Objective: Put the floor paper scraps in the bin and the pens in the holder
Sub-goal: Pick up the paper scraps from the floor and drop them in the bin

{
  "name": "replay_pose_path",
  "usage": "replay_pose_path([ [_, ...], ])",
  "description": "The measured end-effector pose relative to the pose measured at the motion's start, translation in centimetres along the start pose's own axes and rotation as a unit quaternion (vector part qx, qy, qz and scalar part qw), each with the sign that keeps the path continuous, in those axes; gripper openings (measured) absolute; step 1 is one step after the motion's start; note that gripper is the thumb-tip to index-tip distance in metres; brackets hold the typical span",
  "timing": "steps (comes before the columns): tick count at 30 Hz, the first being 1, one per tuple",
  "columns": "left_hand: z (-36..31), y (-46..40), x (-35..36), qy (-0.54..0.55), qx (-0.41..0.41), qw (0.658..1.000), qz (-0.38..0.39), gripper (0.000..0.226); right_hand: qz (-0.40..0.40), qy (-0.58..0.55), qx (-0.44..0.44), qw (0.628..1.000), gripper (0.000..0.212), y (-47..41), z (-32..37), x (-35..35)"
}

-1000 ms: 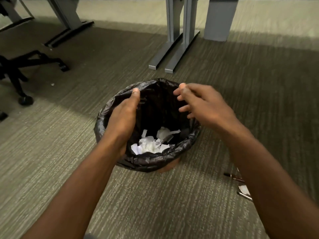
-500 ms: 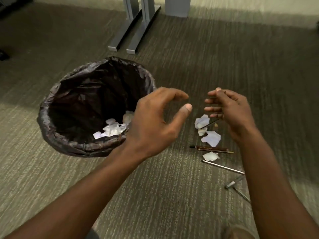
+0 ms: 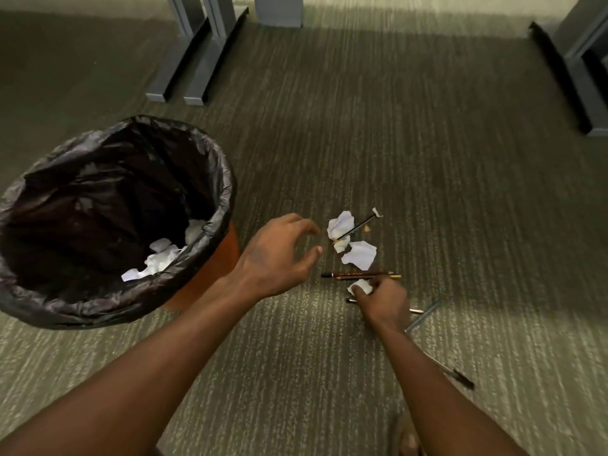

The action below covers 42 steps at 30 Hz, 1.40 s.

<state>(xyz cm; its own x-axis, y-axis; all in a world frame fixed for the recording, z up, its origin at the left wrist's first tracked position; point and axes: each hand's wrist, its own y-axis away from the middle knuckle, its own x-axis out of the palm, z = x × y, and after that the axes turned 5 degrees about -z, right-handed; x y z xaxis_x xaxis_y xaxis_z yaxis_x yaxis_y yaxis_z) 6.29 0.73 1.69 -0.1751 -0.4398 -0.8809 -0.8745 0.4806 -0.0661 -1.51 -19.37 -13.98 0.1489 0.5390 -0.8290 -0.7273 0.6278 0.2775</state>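
An orange bin (image 3: 227, 255) lined with a black bag (image 3: 138, 301) stands at the left, with several white scraps (image 3: 158, 261) inside. White paper scraps (image 3: 360, 255) lie on the carpet to its right, among pens and pencils (image 3: 360, 275). My right hand (image 3: 383, 302) is down on the floor, fingers pinched on a small crumpled scrap (image 3: 360, 286). Hovering just left of the scraps, my left hand (image 3: 279, 258) has its fingers spread and holds nothing. A black pen (image 3: 459, 378) lies at the lower right. No pen holder is in view.
Grey desk legs (image 3: 194, 57) stand on the carpet at the back, and another desk foot (image 3: 572, 77) is at the far right. My foot (image 3: 408, 439) shows at the bottom edge.
Both hands left the bin's rim and swung right toward the scraps. My right hand dropped to the floor and closed on a small crumpled scrap.
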Motion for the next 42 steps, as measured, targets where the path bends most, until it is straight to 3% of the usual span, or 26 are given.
replay_pose_path([
  [6,1.1,-0.1,0.9,-0.046,0.012,0.998,0.043,0.041,-0.036,0.026,-0.02,0.999,0.031,-0.1,0.4,0.8],
  [12,1.0,-0.8,1.0,-0.034,0.031,0.999,0.024,0.04,-0.088,-0.127,-0.005,0.988,0.024,-1.6,1.6,-0.5],
  [19,1.8,-0.9,1.5,-0.023,0.022,0.999,0.009,0.039,-0.017,-0.061,-0.107,0.992,0.05,-4.8,3.3,-1.1],
  [23,2.3,-1.7,3.6,-0.046,-0.005,0.999,0.03,0.045,0.049,-0.018,-0.15,0.987,0.039,-5.6,2.6,-0.3],
  [27,2.0,-4.5,7.7,-0.065,-0.028,0.996,0.046,0.045,-0.016,-0.08,-0.169,0.982,0.033,-5.2,1.8,0.0],
  [33,2.6,-8.2,14.3,0.073,-0.11,0.991,-0.005,0.076,-0.017,-0.202,-0.033,0.979,0.02,-6.3,0.5,-1.3],
  [38,3.4,-10.6,17.4,0.028,-0.117,0.989,0.081,0.09,-0.036,-0.298,-0.004,0.954,0.022,-8.1,-1.6,-2.8],
  [42,2.9,-10.6,18.3,0.021,-0.118,0.99,0.079,0.087,-0.03,-0.35,0.016,0.936,0.017,-8.6,-2.8,-3.4],
])
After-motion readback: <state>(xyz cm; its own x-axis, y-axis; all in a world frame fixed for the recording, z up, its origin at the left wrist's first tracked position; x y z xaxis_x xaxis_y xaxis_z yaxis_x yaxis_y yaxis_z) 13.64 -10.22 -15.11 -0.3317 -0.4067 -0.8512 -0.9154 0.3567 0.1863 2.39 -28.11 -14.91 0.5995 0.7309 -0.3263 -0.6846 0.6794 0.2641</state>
